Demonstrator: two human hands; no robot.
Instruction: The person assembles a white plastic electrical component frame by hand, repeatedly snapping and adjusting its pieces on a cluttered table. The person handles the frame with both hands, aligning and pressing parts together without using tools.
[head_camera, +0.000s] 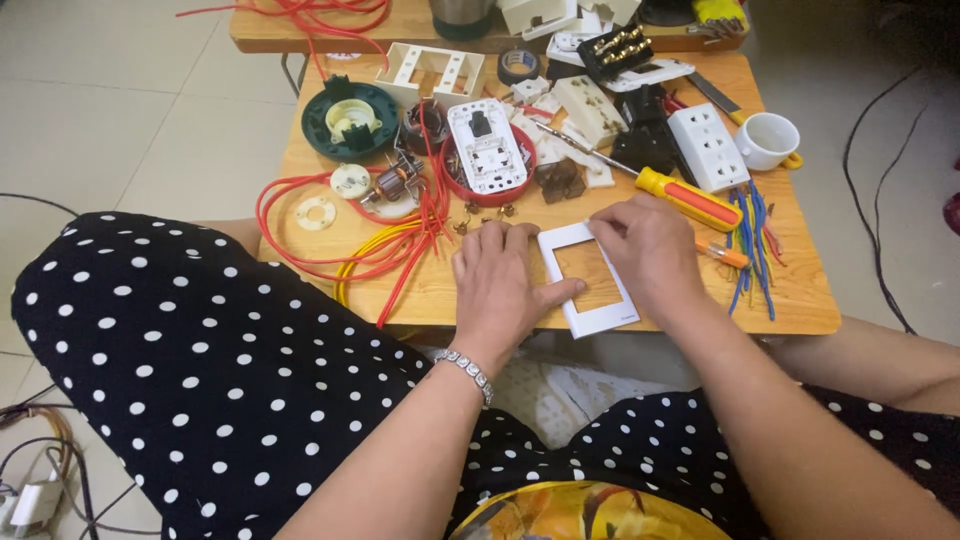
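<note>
A white rectangular frame plate (570, 290) with an open middle lies flat near the front edge of a low wooden table (790, 300). My left hand (497, 285) rests palm down on the table at the plate's left side, thumb touching its left rail. My right hand (645, 250) presses on the plate's upper right corner, fingers curled over the edge. A silver bracelet (465, 368) sits on my left wrist.
A screwdriver with an orange and yellow handle (690, 198) lies just behind my right hand. Red and yellow wires (385, 245), a motor rotor (395, 185), a white socket strip (707, 145), a white cup (768, 140), switch parts and coloured wire pieces (750, 240) cover the table.
</note>
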